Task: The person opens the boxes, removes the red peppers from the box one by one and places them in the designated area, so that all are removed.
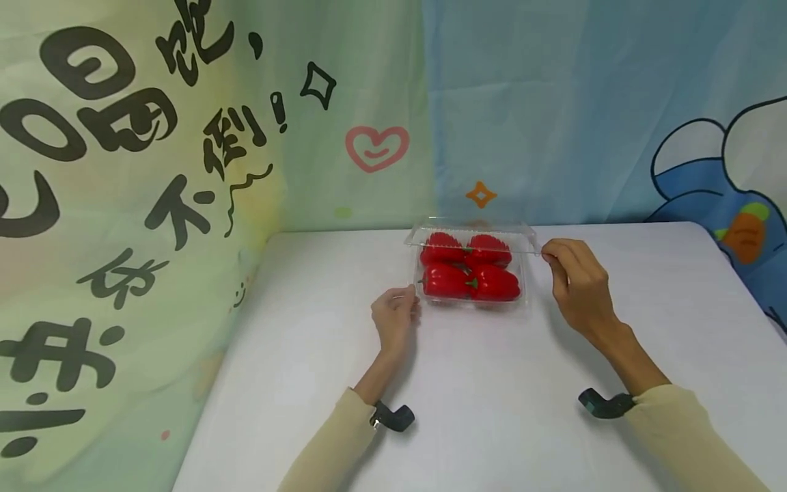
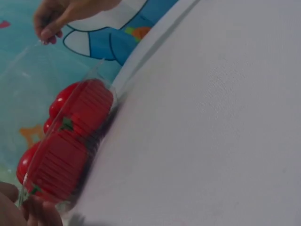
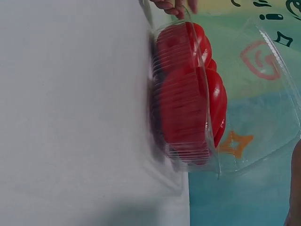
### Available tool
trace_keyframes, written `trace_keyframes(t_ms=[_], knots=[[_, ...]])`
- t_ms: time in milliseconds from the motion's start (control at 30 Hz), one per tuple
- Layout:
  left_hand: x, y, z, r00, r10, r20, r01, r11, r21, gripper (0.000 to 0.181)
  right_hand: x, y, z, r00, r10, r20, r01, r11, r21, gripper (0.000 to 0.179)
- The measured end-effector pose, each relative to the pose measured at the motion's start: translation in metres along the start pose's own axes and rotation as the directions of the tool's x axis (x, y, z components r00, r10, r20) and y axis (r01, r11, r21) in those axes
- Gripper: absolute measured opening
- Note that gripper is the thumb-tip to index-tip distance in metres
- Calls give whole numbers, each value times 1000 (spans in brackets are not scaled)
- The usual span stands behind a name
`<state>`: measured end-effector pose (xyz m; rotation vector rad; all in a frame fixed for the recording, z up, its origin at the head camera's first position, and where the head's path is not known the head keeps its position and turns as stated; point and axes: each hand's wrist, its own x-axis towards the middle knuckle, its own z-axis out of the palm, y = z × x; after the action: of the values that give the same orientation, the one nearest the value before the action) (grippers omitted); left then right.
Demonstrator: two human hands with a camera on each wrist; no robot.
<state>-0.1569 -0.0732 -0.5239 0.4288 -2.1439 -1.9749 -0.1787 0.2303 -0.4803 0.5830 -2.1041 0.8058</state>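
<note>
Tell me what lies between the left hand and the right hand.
In the head view, the clear container with four red peppers lies between the left hand and right hand.

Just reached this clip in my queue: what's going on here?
A person has a clear box of four red peppers on a white table. The left hand holds its near left corner, while the right hand pinches a corner of the lid. The lid is raised, not closed.

Red peppers, grn stems, wht tbl, beige sleeves
</note>
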Motion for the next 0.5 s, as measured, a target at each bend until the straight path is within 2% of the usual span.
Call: trace_keyframes(t_ms=[133, 267, 400, 500], knots=[[2, 1, -7, 996, -21, 85, 22, 1000, -7, 16, 5, -4, 2, 999, 50, -9, -49, 998, 35, 14], [-7, 3, -18, 985, -109, 132, 112, 994, -17, 13, 15, -9, 0, 990, 139, -30, -136, 985, 104, 10], [-20, 4, -31, 964, -216, 154, 218, 976, 8, 12, 31, -12, -2, 962, 267, -56, -254, 951, 177, 10], [-29, 3, -40, 953, -250, 173, 253, 968, 8, 14, 46, -9, -1, 935, 351, -53, -332, 918, 217, 14]])
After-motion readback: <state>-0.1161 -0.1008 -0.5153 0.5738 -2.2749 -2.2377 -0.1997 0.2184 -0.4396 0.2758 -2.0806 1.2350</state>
